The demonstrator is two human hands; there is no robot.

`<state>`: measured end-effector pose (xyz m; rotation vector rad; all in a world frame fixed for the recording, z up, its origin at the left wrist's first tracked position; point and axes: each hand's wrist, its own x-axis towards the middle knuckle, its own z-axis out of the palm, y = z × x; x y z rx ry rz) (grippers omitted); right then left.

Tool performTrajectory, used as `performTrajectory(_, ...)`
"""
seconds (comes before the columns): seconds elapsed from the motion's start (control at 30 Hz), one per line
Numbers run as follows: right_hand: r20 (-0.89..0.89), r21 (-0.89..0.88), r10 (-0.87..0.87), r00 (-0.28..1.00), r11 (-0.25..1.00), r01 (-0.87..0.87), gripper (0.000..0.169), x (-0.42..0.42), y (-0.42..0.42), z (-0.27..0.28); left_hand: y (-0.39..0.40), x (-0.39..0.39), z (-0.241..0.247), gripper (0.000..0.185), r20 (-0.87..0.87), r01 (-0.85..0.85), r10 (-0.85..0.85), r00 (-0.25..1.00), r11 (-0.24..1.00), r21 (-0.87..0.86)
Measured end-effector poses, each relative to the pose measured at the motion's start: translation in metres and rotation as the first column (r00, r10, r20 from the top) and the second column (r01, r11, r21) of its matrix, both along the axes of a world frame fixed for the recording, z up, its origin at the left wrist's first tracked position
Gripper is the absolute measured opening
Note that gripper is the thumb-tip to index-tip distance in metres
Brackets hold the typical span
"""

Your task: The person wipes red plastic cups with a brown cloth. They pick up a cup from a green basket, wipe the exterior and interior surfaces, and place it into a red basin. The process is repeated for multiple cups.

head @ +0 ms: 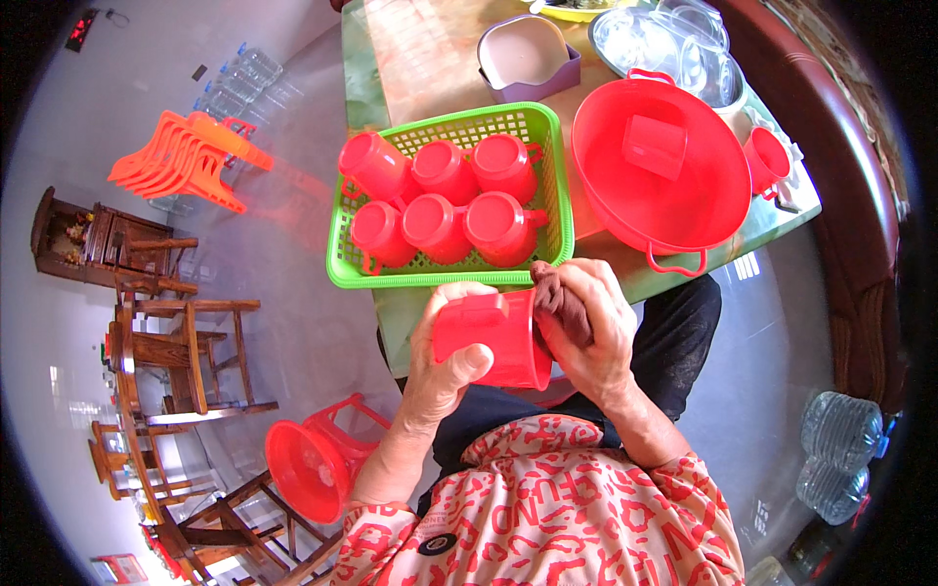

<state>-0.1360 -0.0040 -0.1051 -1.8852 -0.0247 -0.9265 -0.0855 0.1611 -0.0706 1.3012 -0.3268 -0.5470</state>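
Observation:
A red plastic mug [476, 344] is gripped in my left hand [440, 351], on its side with the mouth turned to the right. My right hand [597, 329] clutches a bunched brown cloth [560, 304] against the mug's rim; part of that hand hides the opening. Just beyond both hands is a green plastic basket [447, 279], where several red mugs [500, 220] stand upside down in two rows. To its right, a large red two-handled basin [659, 209] has one red mug [654, 146] lying inside.
Another red mug [768, 157] is at the table's [418, 44] right edge. Farther back are a purple container [538, 86] and a metal bowl [608, 36] with clear plastic lids or bowls. A red basin [308, 469] on a stool is at lower left, near wooden chairs [190, 351].

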Motion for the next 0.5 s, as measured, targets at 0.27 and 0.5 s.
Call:
performTrajectory(0.27, -0.060, -0.267, 0.116, 0.991, 0.955, -0.128, 0.045, -0.014, -0.006, -0.005, 0.009, 0.003, -0.013, 0.072, -0.075, -0.090, 0.083, 0.994, 0.992, -0.090)
performTrajectory(0.5, -0.278, -0.429, 0.286, 0.917, 0.817, -0.385, 0.040, -0.027, -0.009, 0.013, 0.015, 0.008, -0.017, 0.061, -0.028, 0.005, -0.005, 1.000, 1.000, 0.000)
